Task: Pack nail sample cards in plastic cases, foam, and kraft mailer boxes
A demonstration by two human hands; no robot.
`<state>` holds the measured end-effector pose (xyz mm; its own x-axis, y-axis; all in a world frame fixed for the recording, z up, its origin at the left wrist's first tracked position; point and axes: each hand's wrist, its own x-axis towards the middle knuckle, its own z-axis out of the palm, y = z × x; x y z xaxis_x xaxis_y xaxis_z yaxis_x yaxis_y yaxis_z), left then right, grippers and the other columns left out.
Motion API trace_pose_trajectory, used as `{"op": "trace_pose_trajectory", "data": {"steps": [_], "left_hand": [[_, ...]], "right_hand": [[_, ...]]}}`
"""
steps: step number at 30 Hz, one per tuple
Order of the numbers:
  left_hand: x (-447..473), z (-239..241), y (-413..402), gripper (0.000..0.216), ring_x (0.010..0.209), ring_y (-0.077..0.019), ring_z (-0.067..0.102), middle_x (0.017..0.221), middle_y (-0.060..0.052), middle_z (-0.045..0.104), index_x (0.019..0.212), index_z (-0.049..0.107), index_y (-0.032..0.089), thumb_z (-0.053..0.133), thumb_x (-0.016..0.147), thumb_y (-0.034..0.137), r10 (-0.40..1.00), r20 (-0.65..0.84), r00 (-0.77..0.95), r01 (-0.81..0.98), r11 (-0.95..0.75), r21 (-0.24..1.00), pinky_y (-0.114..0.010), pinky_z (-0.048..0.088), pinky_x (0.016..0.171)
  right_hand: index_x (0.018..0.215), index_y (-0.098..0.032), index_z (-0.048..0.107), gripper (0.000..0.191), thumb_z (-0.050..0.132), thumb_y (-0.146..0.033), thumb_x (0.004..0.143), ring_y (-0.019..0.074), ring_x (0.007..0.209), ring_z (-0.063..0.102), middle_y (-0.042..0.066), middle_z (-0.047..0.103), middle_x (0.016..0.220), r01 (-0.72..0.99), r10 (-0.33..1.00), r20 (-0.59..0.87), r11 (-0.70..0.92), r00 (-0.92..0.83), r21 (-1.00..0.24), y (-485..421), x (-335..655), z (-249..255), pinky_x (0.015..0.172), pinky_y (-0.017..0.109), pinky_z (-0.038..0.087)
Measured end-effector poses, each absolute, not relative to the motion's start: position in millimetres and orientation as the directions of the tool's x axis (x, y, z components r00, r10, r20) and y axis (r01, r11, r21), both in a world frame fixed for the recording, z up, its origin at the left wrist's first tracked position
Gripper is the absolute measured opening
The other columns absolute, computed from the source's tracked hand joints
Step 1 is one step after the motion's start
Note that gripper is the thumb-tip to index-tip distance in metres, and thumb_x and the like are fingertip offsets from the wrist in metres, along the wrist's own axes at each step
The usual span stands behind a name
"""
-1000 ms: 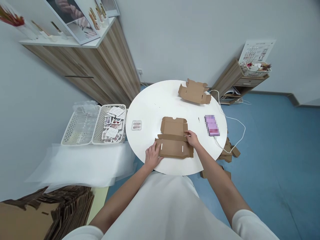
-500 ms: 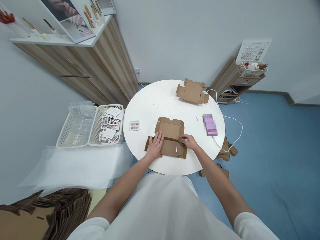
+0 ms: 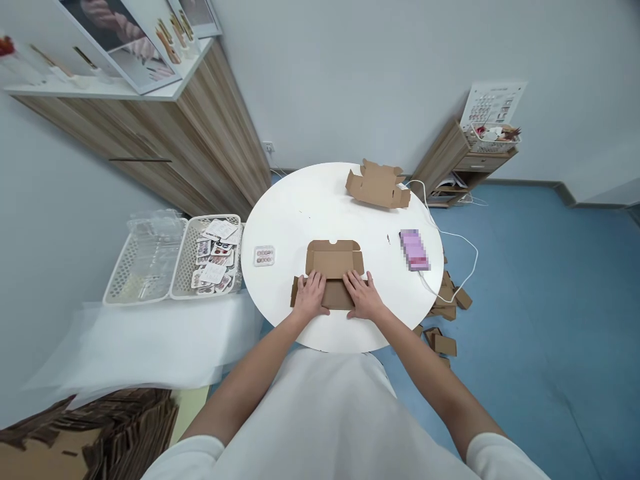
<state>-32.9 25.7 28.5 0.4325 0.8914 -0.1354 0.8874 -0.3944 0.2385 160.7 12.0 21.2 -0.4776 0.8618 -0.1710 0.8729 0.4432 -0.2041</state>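
left hand (image 3: 310, 298): spread flat on box (image 3: 334, 259); seemingly pinning its fold
right hand (image 3: 364, 299): spread flat alongside; same press
bench (image 3: 320, 207): backs the crease

My left hand (image 3: 311, 298) and right hand (image 3: 363, 297) hide the cardboard box (image 3: 334, 259)'s near panel. The pink object (image 3: 414, 249) is blurred.

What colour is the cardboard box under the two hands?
The flat cardboard box is plain brown, best seen in the head view.

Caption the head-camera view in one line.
Left hand and right hand press on a cardboard box blank on a white table.
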Motion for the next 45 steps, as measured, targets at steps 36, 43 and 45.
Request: {"op": "trace_pose_trajectory", "data": {"steps": [36,43,45], "left_hand": [[-75,-17,3,0.032,0.085,-0.0162,0.062,0.098,-0.009,0.064,0.1,0.055,0.014,0.044,0.07,0.013,0.858,-0.315,-0.406,0.153,0.404,0.902,-0.03,0.05,0.075],[-61,-2,-9,0.029,0.083,-0.0153,0.06,0.092,-0.008,0.063,0.096,0.055,0.014,0.05,0.067,0.015,0.921,-0.277,-0.276,0.229,0.342,0.911,-0.029,0.049,0.073],[-61,1,-10,0.029,0.085,-0.0162,0.058,0.093,-0.009,0.061,0.096,0.055,0.014,0.052,0.068,0.019,0.932,-0.247,-0.266,0.322,0.327,0.888,-0.029,0.049,0.071]], "right_hand": [[0.137,-0.016,0.001,0.113,0.071,-0.035,0.05,0.0291,0.131,0.007,0.014,0.012,0.143,0.912,0.886,-0.244,0.346,-0.395,-0.221,14,148,7,0.102,0.05,0.013],[0.137,-0.017,0.001,0.111,0.071,-0.03,0.052,0.0279,0.131,0.006,0.013,0.011,0.143,0.897,0.87,-0.245,0.377,-0.428,-0.23,16,143,8,0.101,0.047,0.017],[0.137,-0.016,0.0,0.111,0.071,-0.031,0.053,0.0281,0.131,0.005,0.013,0.01,0.143,0.902,0.875,-0.243,0.366,-0.418,-0.231,15,141,7,0.101,0.047,0.018]]}}
